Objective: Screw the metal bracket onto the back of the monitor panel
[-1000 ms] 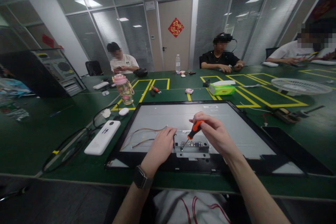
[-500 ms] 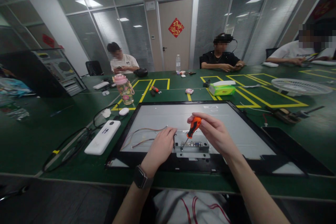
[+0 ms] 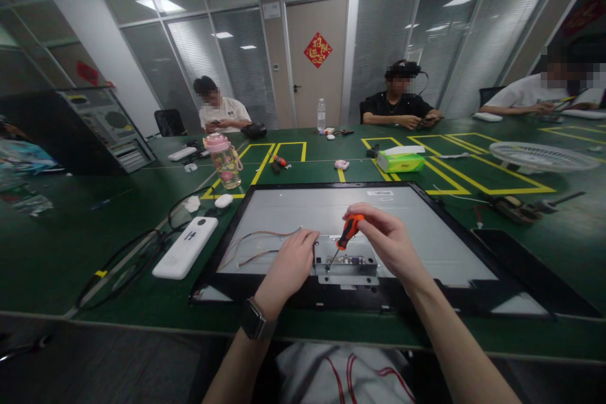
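My right hand (image 3: 383, 237) pinches the orange and black handle of a screwdriver (image 3: 351, 228). Its shaft slants down to the left, with the tip at the lower left of a metal bracket (image 3: 348, 278) that carries a row of ports. This bracket sits on the grey back of a flat display panel (image 3: 416, 227) with a black frame. Flat on the panel lies my left hand (image 3: 292, 263), fingers extended and touching the bracket's left side; some fingertips are hidden. Thin cables (image 3: 255, 233) run from beside that hand to the left.
Left of the panel are a white power bank (image 3: 185, 247), a coiled black cable (image 3: 118, 271) and a pink-lidded bottle (image 3: 223, 161). A black slab (image 3: 534, 271) lies at the right. Beyond stand a green tissue pack (image 3: 401, 161) and a white round guard (image 3: 540, 156). Several people sit across the table.
The screwdriver handle has turned slightly in my right hand, and the fingers on it have shifted a little. My left hand and the panel stay where they were.
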Available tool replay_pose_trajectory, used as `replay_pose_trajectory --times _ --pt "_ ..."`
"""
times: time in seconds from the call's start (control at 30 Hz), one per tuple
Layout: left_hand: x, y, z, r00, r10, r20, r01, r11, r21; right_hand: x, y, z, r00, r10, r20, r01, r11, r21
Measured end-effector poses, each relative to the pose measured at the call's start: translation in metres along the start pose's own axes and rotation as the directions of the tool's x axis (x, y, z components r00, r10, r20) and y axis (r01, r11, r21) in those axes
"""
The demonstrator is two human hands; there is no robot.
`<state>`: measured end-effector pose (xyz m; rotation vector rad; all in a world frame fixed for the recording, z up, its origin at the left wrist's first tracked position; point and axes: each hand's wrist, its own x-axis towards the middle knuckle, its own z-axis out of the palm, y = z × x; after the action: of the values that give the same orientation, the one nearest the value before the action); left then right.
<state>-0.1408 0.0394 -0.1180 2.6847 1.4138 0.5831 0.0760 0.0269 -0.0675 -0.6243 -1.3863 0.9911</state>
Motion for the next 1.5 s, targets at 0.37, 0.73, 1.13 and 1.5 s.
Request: replay_pose_trajectory --times 0.37,0.73,1.13,1.5 --pt "-0.0002 -0.0003 -0.0006 1.0 0.013 -0.015 -0.013 1.0 -0.001 -0.0001 -0.0058 0.003 0.999 0.043 -0.005 -0.043 0.995 0.088" --pt "0.0004 -0.0005 -0.0011 1.0 0.009 -0.014 -0.009 1.0 -0.014 -0.0004 -0.004 0.0007 0.999 0.037 0.021 -0.038 0.998 0.057" --pt "-0.0003 -0.0011 0.0002 1.0 0.006 -0.014 -0.006 1.0 -0.015 0.001 -0.0001 0.0016 0.991 -0.1 -0.086 0.094 0.993 -0.07" --pt "0.0 -0.0004 -0.0006 1.0 0.002 0.005 -0.002 1.0 -0.008 0.0013 -0.0048 0.0024 0.997 -0.07 -0.043 0.068 0.997 -0.044"
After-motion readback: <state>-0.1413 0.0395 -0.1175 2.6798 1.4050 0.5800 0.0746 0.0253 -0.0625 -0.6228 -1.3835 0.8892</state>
